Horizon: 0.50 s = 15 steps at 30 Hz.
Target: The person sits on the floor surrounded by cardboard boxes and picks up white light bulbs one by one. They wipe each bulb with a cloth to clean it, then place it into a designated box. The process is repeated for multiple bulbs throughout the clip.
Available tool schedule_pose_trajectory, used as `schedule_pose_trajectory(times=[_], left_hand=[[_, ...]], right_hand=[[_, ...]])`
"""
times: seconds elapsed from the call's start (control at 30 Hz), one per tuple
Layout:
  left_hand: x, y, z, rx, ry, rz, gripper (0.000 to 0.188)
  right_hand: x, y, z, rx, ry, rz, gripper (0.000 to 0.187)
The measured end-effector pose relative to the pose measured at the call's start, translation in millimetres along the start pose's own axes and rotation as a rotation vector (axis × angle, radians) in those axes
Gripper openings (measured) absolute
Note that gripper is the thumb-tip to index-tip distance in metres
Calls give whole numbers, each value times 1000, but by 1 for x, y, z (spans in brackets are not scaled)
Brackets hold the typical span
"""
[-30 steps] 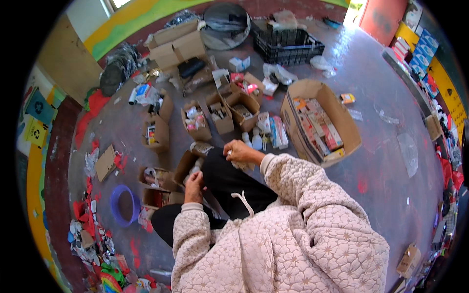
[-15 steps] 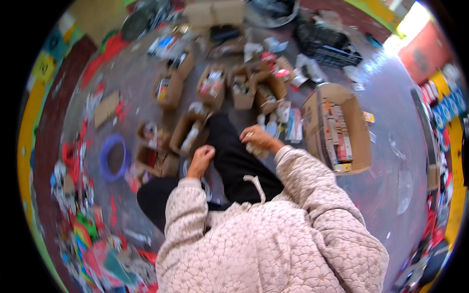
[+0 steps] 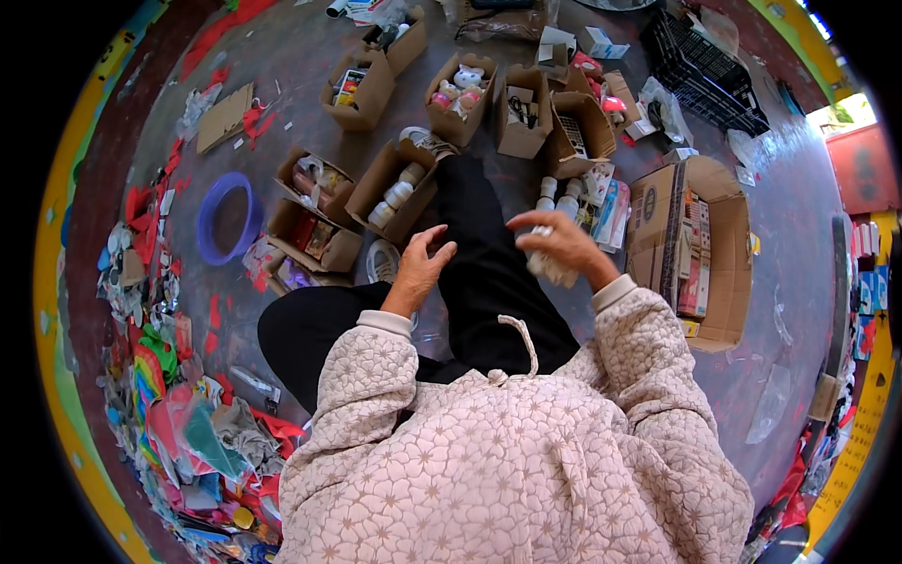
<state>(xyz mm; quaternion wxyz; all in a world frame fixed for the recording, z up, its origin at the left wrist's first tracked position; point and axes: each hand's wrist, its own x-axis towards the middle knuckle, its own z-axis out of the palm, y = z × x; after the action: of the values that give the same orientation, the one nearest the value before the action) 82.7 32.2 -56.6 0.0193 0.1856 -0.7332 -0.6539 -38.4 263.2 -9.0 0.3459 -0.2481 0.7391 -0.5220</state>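
Note:
Above my black-trousered lap, my left hand [image 3: 422, 267] is open and holds nothing, thumb and fingers curved apart. My right hand [image 3: 567, 246] is closed round a crumpled beige cloth-like thing [image 3: 552, 271] that hangs below its fingers; a small white part shows between the fingers, and I cannot tell whether it is the same thing. Just beyond that hand stand white bottles [image 3: 567, 200], beside flat pink and blue packages [image 3: 613, 214]. Past my left hand, a cardboard box [image 3: 365, 180] holds white round-lidded containers [image 3: 398, 195].
Small cardboard boxes [image 3: 513, 141] of mixed goods stand in an arc before me. A large carton [image 3: 733, 282] with packed small boxes is at right. A purple plastic ring-shaped basin [image 3: 205, 246] lies left, near heaped scraps [image 3: 202, 428]. Black crates [image 3: 709, 80] sit far right.
My left hand has moved right and its fingers have opened from a loose fist. My right hand has moved right, still with the beige thing. The view has shifted.

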Motion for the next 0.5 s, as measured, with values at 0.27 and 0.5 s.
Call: schedule_pose_trajectory(times=[0.27, 0.5], left_hand=[[16, 15, -2, 82, -29, -49, 28], [20, 1, -9, -144, -115, -197, 10]], right_hand=[[24, 10, 12, -261, 139, -91, 27], [30, 16, 31, -512, 354, 7, 19]])
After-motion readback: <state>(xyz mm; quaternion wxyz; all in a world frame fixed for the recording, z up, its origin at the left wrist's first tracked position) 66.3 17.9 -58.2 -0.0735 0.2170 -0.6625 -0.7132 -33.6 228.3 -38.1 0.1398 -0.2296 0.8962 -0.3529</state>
